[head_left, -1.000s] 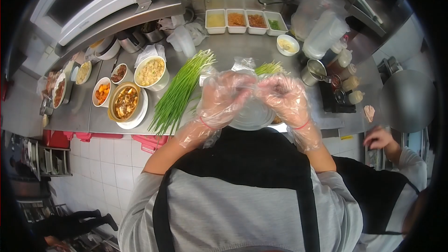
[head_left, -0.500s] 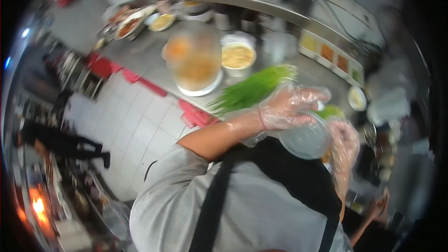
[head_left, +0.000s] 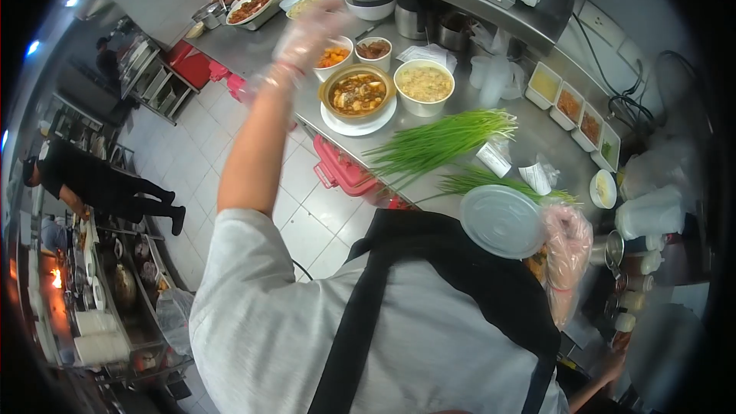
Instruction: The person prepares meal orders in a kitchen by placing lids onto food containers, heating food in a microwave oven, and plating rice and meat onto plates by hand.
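My right hand (head_left: 567, 241), in a clear plastic glove, has its fingers curled at the edge of a round translucent plastic lid (head_left: 502, 221) in front of my apron. Some orange food (head_left: 537, 264) shows partly below that lid. My left hand (head_left: 314, 34), also gloved, is stretched far forward and smeared by motion, so its fingers do not show clearly. Near it stand a tub of orange pieces (head_left: 334, 55), a tub of brown meat (head_left: 373, 49) and a clay pot of tofu in brown sauce (head_left: 357, 93) on a white plate (head_left: 359, 127).
A tub of pale yellow food (head_left: 425, 83) and a bunch of green chives (head_left: 445, 138) lie on the steel counter (head_left: 468, 126). Condiment trays (head_left: 569, 106) line the back. A co-worker in black (head_left: 100, 184) is at the left, near a flame (head_left: 56, 277).
My left hand has left the lid and swung forward and left to above the tubs. My right hand keeps the lid in nearly the same place.
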A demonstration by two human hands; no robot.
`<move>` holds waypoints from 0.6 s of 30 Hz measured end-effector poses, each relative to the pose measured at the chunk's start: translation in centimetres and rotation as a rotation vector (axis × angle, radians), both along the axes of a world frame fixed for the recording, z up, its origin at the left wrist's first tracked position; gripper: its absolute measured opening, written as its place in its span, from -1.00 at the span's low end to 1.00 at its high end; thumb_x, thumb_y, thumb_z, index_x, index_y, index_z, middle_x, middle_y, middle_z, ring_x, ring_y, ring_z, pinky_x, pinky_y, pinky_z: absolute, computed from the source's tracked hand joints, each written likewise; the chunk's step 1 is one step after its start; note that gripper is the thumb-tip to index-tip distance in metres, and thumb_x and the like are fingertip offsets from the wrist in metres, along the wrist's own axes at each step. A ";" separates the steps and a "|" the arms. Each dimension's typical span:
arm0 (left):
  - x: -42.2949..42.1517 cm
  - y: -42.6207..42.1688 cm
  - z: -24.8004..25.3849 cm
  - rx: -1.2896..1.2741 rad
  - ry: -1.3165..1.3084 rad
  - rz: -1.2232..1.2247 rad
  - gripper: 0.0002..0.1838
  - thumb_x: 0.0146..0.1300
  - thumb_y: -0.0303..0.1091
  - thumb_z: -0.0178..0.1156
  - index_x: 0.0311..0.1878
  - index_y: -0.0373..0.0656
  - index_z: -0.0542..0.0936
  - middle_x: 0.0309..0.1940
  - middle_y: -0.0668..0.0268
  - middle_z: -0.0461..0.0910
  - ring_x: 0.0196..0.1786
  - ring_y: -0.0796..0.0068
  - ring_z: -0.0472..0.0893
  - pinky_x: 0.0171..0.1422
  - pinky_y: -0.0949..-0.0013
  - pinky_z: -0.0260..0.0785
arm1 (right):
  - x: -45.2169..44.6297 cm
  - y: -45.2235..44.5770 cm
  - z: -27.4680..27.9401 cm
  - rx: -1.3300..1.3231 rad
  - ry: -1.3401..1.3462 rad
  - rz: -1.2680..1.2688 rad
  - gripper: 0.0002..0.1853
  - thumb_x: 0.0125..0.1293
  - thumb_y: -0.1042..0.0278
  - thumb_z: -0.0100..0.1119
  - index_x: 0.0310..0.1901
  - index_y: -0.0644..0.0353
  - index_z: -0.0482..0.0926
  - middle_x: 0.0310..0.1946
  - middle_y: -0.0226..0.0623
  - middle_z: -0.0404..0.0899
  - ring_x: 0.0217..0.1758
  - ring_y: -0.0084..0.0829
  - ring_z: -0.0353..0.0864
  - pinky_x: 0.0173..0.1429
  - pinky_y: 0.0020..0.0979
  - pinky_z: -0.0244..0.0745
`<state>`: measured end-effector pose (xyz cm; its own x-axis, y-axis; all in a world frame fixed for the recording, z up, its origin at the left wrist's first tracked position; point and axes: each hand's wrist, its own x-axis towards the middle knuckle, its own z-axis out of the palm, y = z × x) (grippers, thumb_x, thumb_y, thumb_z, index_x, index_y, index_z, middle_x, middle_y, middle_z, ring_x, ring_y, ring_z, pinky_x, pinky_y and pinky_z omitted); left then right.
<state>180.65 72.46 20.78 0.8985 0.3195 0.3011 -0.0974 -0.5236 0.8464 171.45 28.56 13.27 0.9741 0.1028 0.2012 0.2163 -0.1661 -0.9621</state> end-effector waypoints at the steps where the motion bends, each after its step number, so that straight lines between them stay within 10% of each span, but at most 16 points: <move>1: -0.4 -2.5 -1.4 -0.093 0.051 -0.368 -0.33 0.10 -0.16 0.37 0.28 -0.14 0.40 -0.03 0.16 0.56 0.01 0.37 0.57 0.13 0.37 0.44 | 0.0 0.2 0.2 -0.022 -0.032 0.024 -0.96 0.22 0.55 0.22 -0.29 0.28 0.59 -0.28 -0.37 0.56 -0.18 -0.54 0.49 0.00 -0.47 0.39; 6: -3.7 -18.4 -6.1 0.286 -0.238 -1.093 -0.43 0.14 -0.23 0.33 0.25 -0.06 0.45 0.03 0.15 0.59 0.09 0.22 0.56 0.14 0.19 0.44 | -0.3 1.0 1.1 -0.155 -0.134 -0.007 -0.94 0.19 0.61 0.21 -0.29 0.30 0.61 -0.27 -0.31 0.60 -0.17 -0.51 0.53 -0.01 -0.47 0.41; 10: -4.0 -22.7 -8.3 0.136 -0.229 -1.018 -0.63 0.17 -0.32 0.28 0.06 -0.12 0.59 -0.10 0.14 0.64 -0.03 0.15 0.61 0.08 0.20 0.45 | -0.6 0.0 0.5 -0.099 -0.092 -0.180 -0.91 0.22 0.51 0.22 -0.26 0.31 0.62 -0.29 -0.30 0.61 -0.19 -0.48 0.55 -0.05 -0.45 0.43; 12: -4.1 -23.3 -8.9 0.102 -0.224 -0.968 -0.72 0.17 -0.36 0.25 -0.02 -0.14 0.64 -0.14 0.14 0.65 -0.07 0.16 0.63 0.07 0.21 0.46 | 0.7 -2.7 -0.9 -0.907 -0.588 -0.044 -0.88 0.20 0.48 0.24 -0.24 0.32 0.63 -0.28 -0.29 0.62 -0.19 -0.45 0.57 -0.08 -0.42 0.46; 18: -4.4 -24.5 -8.9 -0.004 -0.126 -0.992 -0.76 0.15 -0.43 0.23 -0.09 -0.21 0.66 -0.15 0.08 0.65 -0.09 0.18 0.64 0.04 0.28 0.47 | -0.3 -2.0 -2.4 0.533 0.324 -0.037 -0.85 0.17 0.51 0.26 -0.22 0.34 0.64 -0.28 -0.24 0.63 -0.22 -0.45 0.59 -0.14 -0.46 0.48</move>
<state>176.27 47.93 11.89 0.7206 -0.5571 0.4128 -0.5781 -0.1540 0.8013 171.18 26.60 10.91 0.9953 0.0348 -0.0907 -0.0971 0.3534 -0.9304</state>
